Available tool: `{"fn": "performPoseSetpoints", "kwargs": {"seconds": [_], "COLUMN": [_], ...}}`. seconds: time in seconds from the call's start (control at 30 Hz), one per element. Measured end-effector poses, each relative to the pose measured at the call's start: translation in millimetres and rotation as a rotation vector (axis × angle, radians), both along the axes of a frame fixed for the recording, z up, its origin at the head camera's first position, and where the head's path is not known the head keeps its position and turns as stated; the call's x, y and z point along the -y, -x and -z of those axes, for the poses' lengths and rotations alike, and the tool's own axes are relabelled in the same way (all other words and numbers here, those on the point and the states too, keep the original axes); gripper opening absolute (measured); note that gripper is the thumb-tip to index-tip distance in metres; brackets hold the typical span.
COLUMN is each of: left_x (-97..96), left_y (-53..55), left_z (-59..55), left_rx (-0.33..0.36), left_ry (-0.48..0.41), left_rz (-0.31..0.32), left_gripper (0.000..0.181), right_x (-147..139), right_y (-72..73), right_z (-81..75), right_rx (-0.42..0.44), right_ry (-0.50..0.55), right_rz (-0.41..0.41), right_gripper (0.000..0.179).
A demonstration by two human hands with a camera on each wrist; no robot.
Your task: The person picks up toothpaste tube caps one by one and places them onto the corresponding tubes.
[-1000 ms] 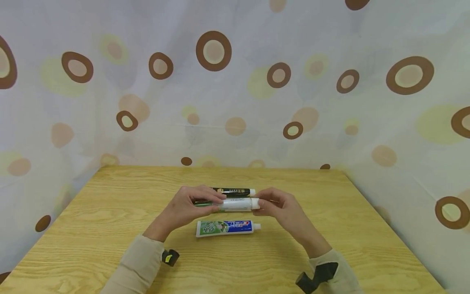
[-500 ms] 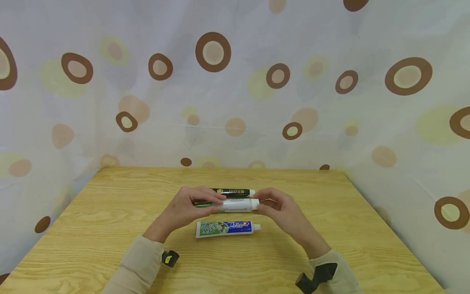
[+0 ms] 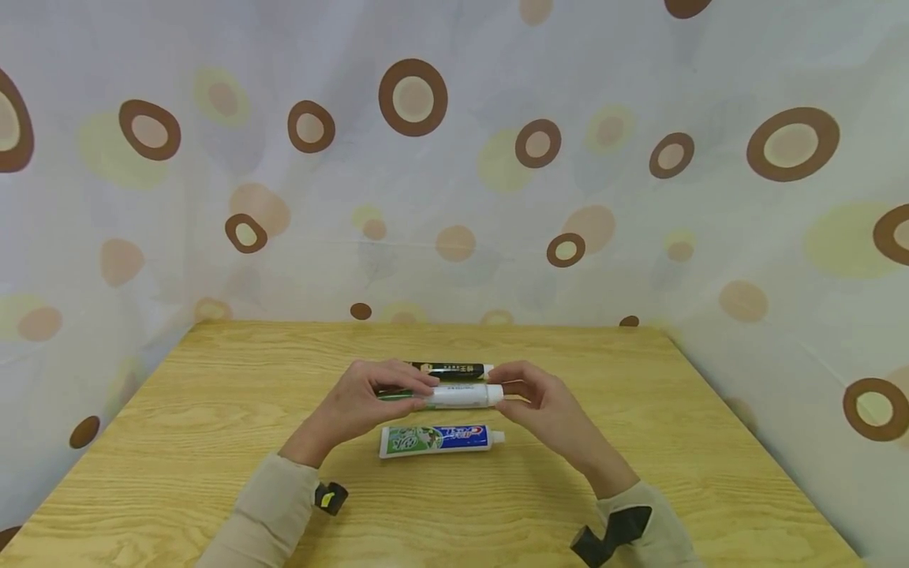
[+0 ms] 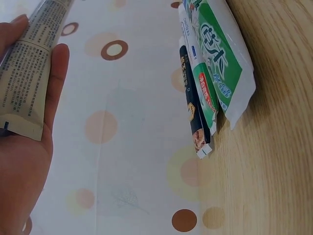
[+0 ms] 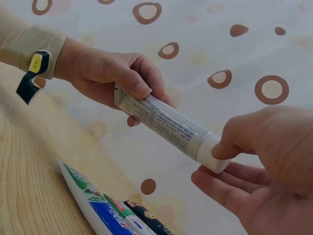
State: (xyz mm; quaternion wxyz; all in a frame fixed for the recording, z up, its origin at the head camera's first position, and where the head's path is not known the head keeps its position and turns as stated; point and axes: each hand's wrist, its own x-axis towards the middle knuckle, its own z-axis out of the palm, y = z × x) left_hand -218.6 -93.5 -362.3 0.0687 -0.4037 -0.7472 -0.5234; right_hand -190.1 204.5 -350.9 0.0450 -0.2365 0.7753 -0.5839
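My left hand (image 3: 355, 404) holds a white toothpaste tube (image 3: 458, 396) level above the table, thumb on one side and fingers on the other. Printed text covers the face of the tube (image 5: 164, 125) seen from the right wrist. At its other end my right hand (image 3: 550, 410) pinches the white cap (image 5: 211, 151) between thumb and fingers. The cap is on the tube. On the table below lie a green-and-blue toothpaste tube (image 3: 436, 440), a black toothpaste tube (image 3: 454, 370) and a slim white-and-green tube (image 4: 199, 68), the last mostly hidden in the head view.
The wood-grain table (image 3: 248, 379) reaches back to a pale curtain (image 3: 454, 189) with brown rings, which also hangs along both sides. Black straps with small devices (image 3: 614, 536) sit on both wrists. The lying tubes are side by side near the table's middle.
My right fingers have shifted slightly at the cap, showing a little more of it. The left hand, the held tube and the tubes on the table stay almost still.
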Motion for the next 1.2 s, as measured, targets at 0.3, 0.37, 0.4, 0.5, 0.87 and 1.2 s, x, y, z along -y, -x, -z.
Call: {"fn": "performPoseSetpoints", "kwargs": {"seconds": [0.3, 0.37, 0.4, 0.5, 0.87, 1.2], "left_x": [-0.9, -0.9, -0.9, -0.8, -1.7, -1.9], "left_y": [1.2, 1.2, 1.1, 0.6, 0.0, -1.7], "left_z": [1.1, 1.3, 1.4, 1.7, 0.8, -1.5], "left_rx": [0.013, 0.006, 0.003, 0.011, 0.009, 0.034], "left_ry": [0.002, 0.001, 0.001, 0.003, 0.008, 0.014], "left_rz": [0.0, 0.002, 0.004, 0.0, 0.008, -0.002], "left_gripper": [0.016, 0.015, 0.015, 0.016, 0.015, 0.015], "right_x": [-0.2, -0.4, -0.4, -0.7, 0.6, 0.1], "right_y": [1.4, 2.0, 1.9, 1.3, -0.3, 0.3], "right_z": [1.3, 1.5, 1.2, 1.2, -0.6, -0.7], "right_rx": [0.017, 0.03, 0.036, 0.027, -0.022, 0.067], "right_ry": [0.053, 0.055, 0.055, 0.033, -0.051, 0.004], "right_rz": [0.0, 0.004, 0.009, 0.017, 0.084, 0.049], "right_gripper": [0.029, 0.031, 0.032, 0.033, 0.023, 0.036]}}
